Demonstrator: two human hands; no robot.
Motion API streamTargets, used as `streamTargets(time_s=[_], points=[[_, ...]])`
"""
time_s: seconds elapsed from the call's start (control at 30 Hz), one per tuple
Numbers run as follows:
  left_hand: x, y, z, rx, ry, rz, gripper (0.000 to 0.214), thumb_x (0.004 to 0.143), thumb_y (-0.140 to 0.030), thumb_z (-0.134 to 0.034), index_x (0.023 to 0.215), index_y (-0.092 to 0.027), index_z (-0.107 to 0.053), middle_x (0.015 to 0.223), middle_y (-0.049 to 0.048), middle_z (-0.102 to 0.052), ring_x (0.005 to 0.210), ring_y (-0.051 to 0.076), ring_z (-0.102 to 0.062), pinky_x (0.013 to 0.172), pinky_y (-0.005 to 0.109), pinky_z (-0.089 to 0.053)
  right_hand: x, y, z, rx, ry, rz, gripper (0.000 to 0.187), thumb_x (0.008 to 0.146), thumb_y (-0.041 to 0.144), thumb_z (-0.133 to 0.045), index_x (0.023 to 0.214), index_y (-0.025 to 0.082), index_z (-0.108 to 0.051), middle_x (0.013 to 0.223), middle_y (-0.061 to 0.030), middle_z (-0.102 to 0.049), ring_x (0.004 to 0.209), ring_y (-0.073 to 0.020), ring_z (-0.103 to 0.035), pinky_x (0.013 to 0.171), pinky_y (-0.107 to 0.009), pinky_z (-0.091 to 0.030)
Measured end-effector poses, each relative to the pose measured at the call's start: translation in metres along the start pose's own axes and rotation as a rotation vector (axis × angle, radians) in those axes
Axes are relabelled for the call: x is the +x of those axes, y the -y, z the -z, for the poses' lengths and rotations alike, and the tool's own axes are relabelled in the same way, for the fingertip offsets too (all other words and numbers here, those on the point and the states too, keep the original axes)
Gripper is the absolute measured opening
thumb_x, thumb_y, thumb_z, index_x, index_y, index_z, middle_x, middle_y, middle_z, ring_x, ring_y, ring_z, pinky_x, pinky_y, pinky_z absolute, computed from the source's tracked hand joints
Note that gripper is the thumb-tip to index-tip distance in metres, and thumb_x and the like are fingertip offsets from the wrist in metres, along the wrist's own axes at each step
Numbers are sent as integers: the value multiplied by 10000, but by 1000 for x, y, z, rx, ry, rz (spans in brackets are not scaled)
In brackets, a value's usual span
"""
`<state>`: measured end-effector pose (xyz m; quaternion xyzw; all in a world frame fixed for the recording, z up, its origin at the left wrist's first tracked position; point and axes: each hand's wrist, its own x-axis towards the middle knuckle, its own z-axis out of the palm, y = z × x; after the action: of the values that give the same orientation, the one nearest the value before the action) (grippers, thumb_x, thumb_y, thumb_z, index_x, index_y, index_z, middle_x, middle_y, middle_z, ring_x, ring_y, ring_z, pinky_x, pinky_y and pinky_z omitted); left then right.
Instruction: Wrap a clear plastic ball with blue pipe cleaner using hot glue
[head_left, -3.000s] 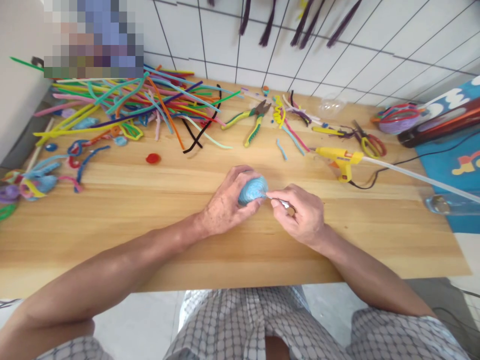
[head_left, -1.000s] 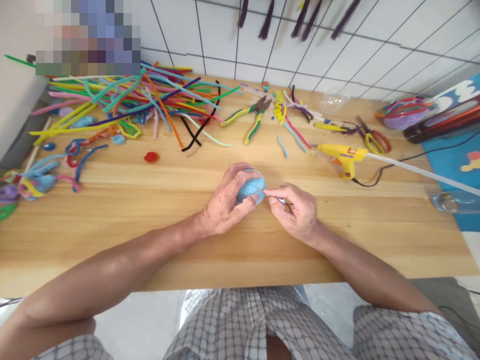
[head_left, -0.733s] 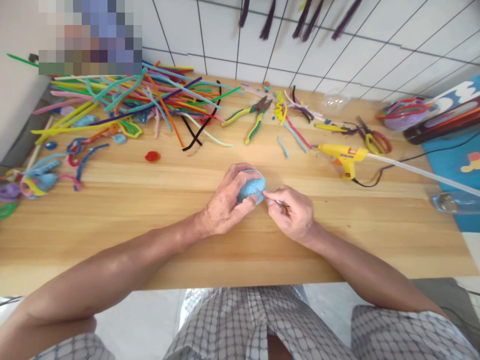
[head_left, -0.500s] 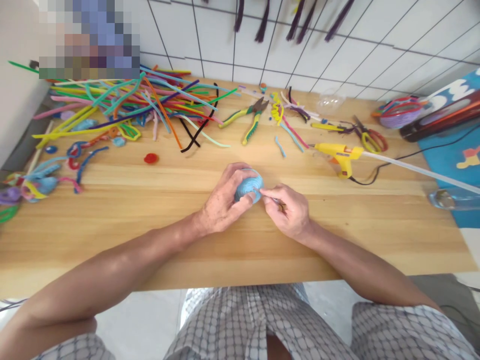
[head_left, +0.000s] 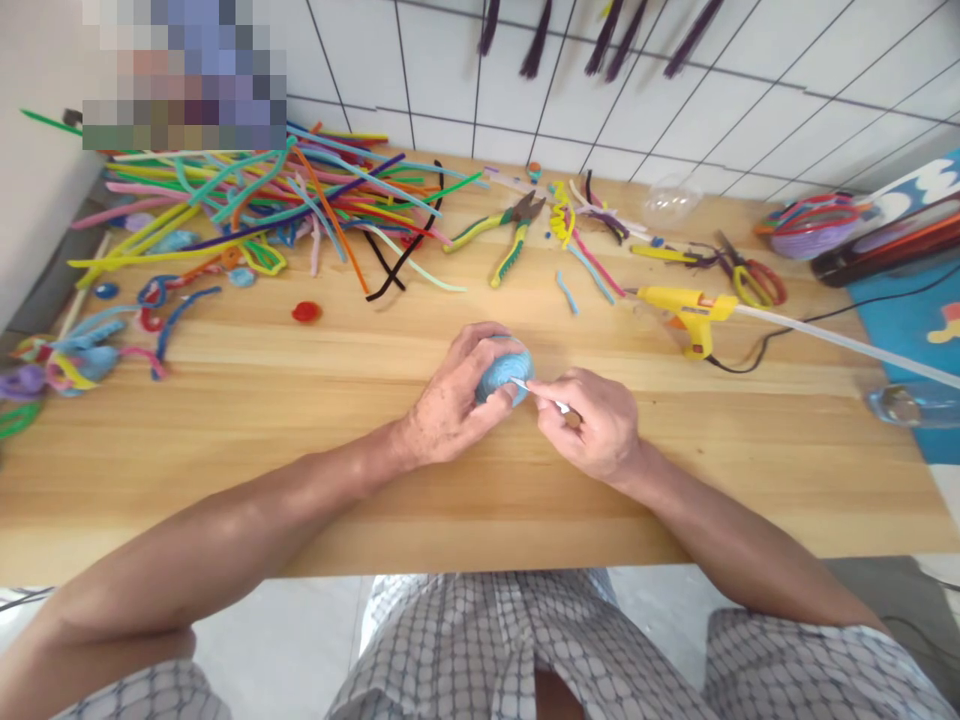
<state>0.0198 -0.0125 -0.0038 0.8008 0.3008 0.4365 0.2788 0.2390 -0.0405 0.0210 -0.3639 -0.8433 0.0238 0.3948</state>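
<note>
My left hand (head_left: 469, 395) is wrapped round a light blue ball (head_left: 501, 368) with a ridged, coiled surface, just above the wooden table. Fingers lie over its top and the thumb presses its near side. My right hand (head_left: 589, 420) pinches a thin, pale, pointed tool (head_left: 519, 383) between thumb and index finger. Its tip reaches the ball's surface beside my left thumb; the exact kind of tool is too small to make out. Past my hands lies a pair of pliers (head_left: 517, 235) with yellow-green handles.
Colourful pipe cleaners (head_left: 247, 215) are heaped at the back left. A yellow glue gun (head_left: 690, 315) with a black cord lies to the right, near scissors (head_left: 754, 280) and a clear bottle (head_left: 907, 403). A small red piece (head_left: 306, 312) rests left of my hands. Tiles back the table.
My right hand has drawn slightly right from the ball, and more of the pale tool shows between them. My left hand keeps its hold on the ball. The whole view has shifted a little.
</note>
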Motion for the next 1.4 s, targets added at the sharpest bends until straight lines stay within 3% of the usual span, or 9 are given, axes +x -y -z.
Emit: streamTargets(time_s=[0.37,0.73,1.07,1.27,1.4], points=[[0,-1,1,2,18,11,307,1084,-347,-537,1365,-224,-552,1361,162,-610,1346,290,-567,1128,536,-516,-6,2,-8,14,-61,-14,317,894,29,-611,1090,253,-717,682,39,-639,563,-135,-563,563,-275,-480],[0,3,-2,-25,0,34,323,1097,-388,-514,1370,-221,-557,1333,149,-630,1347,287,-564,1153,533,-499,-10,4,-9,121,-61,-181,212,990,136,-610,1130,239,-730,787,3,-715,583,-123,-606,548,-252,-506],[-1,0,0,-13,19,19,323,1101,-339,-500,1390,-200,-543,1371,157,-608,1392,290,-529,1182,527,-473,-5,2,-13,51,-62,-36,290,942,47,-593,1112,246,-717,712,27,-681,584,-136,-600,575,-261,-500],[0,1,-2,-22,5,21,319,1091,-329,-522,1376,-190,-556,1370,159,-600,1380,289,-536,1176,503,-474,-11,3,-12,102,-45,-160,197,996,135,-601,1109,228,-732,765,9,-699,546,-114,-574,527,-249,-483],[0,-1,-2,-15,5,16,331,1089,-331,-522,1385,-184,-535,1365,160,-595,1355,284,-545,1168,502,-478,-11,-1,-12,97,-39,-116,211,978,109,-610,1109,224,-728,744,21,-681,545,-107,-566,541,-240,-485]])
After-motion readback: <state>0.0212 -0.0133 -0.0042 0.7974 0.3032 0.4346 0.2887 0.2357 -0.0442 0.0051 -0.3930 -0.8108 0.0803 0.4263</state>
